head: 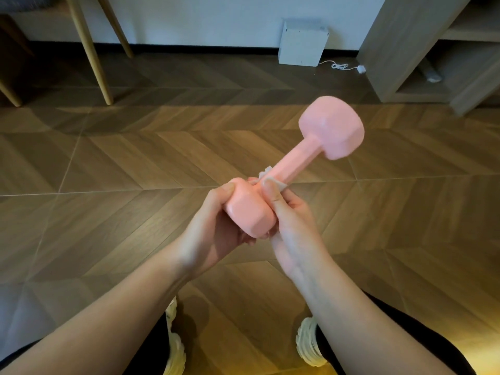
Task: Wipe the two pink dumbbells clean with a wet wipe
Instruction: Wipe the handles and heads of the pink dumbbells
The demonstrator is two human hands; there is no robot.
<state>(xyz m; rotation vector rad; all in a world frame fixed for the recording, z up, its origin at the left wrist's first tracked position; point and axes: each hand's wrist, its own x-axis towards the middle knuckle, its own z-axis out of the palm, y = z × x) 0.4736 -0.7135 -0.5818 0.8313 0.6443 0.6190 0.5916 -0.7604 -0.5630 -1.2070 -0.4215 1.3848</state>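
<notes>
Fingers of the left hand [213, 239] have their grip round the near head of a pink hex-ended dumbbell [293, 162] (raised over the wooden floor [108, 171]); the grip of the right hand [292, 234] pinches a white wet wipe [280, 185] against its handle.

The wooden floor [108, 163] is being dimly, warmly lit; the pink dumbbell [292, 163] is being blurred slightly; edges are being bent.

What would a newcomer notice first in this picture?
A pink dumbbell is held at the centre, above the wooden floor, its far head tilted up to the right. The left hand grips its near head; the right hand pinches a white wipe on the handle.
</notes>
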